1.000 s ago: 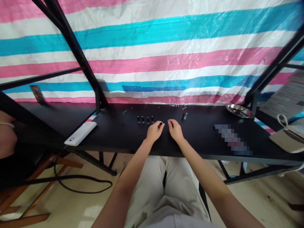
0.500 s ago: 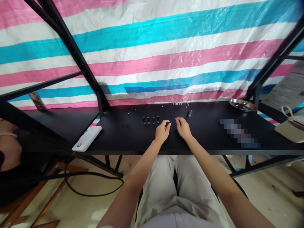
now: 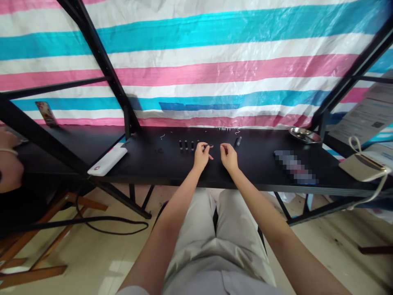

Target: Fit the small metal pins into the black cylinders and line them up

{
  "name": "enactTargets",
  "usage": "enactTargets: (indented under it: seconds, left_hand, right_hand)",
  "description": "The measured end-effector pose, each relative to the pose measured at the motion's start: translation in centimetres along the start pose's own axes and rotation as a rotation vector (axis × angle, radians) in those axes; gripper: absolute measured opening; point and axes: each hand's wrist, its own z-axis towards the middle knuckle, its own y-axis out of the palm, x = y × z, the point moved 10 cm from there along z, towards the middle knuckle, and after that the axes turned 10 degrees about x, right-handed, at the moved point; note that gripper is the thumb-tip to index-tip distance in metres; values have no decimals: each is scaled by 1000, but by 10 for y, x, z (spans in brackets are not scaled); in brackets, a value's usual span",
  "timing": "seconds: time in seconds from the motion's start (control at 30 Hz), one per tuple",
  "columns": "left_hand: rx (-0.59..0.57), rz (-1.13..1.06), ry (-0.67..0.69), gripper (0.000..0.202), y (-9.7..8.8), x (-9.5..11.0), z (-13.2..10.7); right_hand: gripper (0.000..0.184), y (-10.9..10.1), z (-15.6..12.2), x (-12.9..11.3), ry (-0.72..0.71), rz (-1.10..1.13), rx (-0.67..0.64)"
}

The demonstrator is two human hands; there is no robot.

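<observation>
My left hand (image 3: pixel 202 157) is over the black table, with a small dark piece (image 3: pixel 206 148) showing at its fingers; its exact kind is too small to tell. Just to the right, my right hand (image 3: pixel 229 158) is closed in a pinch, and whatever its fingertips hold is too small to make out. Several small black cylinders with paler ends, one of them a black cylinder (image 3: pixel 186 145), stand in a row left of my left hand, which partly covers the rightmost. Behind my right hand lies a small clear-and-black tube (image 3: pixel 238 141).
Small white pieces (image 3: pixel 224 129) and a curled white strand (image 3: pixel 237 131) lie along the table's back edge. A metal dish (image 3: pixel 305 135), a blurred-out item (image 3: pixel 294 167) and a beige bag (image 3: pixel 362 166) are to the right. A white device (image 3: pixel 108 159) lies left; another person's arm (image 3: pixel 10 164) is further left.
The camera view has shifted, so the scene sits higher and further left. My left hand is a little closer to the row of cylinders, and its thumb has spread from the other fingers.
</observation>
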Motion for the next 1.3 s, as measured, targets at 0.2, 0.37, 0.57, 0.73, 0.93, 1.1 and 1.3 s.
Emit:
enactTargets:
  seconds: [0.2,0.37,0.57,0.73,0.93,1.1,1.3]
  left_hand:
    - [6,-171,-185,17,6,-11,-14]
    - [-48,-152,-195,18,7,-7,-22]
    - [-79,-172,-175,16,11,-6,-21]
    - [-112,-186,-163,20,14,-2,-23]
    - [-151,-176,-151,25,17,-2,-27]
    - [-91,-81,-46,28,9,2,-24]
    - [-103,0,54,29,8,6,-23]
  right_hand:
    - [25,-10,-4,2,59,45,49]
    - [18,-1,-9,-14,-124,-85,-48]
    - [17,2,-12,-20,-171,-128,-84]
    - [17,6,-14,-19,-202,-92,-119]
    - [17,3,-16,-23,-207,-3,-125]
    - [14,0,-17,-27,-197,-1,-127]
    - [22,5,-18,-23,-176,39,-164]
